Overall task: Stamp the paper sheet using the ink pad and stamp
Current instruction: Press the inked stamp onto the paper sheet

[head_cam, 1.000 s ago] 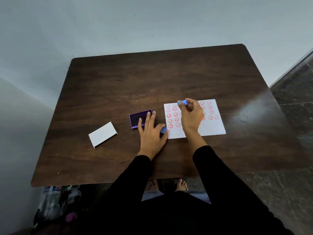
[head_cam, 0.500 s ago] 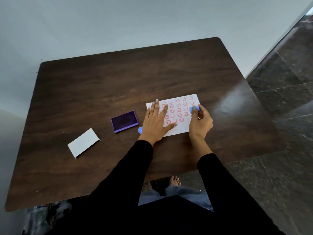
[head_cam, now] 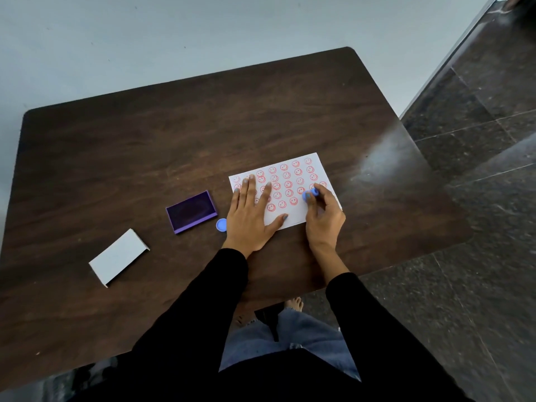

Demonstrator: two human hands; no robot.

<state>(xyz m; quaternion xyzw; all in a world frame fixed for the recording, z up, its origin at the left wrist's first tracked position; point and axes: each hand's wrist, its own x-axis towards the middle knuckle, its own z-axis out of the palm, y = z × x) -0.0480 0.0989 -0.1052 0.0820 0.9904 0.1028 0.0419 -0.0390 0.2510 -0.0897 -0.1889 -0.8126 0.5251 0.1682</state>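
A white paper sheet (head_cam: 293,216) covered with several red smiley prints lies on the dark wooden table (head_cam: 145,146). My left hand (head_cam: 251,216) rests flat on the sheet's left part, fingers spread. My right hand (head_cam: 324,216) pinches a small blue stamp (head_cam: 311,194) over the sheet's right side, near the lower rows of prints. Left of the sheet sits the open purple ink pad (head_cam: 192,211). A small round blue cap (head_cam: 221,225) lies between the pad and my left hand.
A white cardboard lid or box piece (head_cam: 119,256) lies at the table's left front. The table's near edge runs just under my forearms. Dark tiled floor (head_cam: 478,198) is to the right, a pale wall behind.
My left hand moved from beside the ink pad onto the sheet and stays flat there. My right hand with the stamp shifted down to the sheet's right side. The view swung left.
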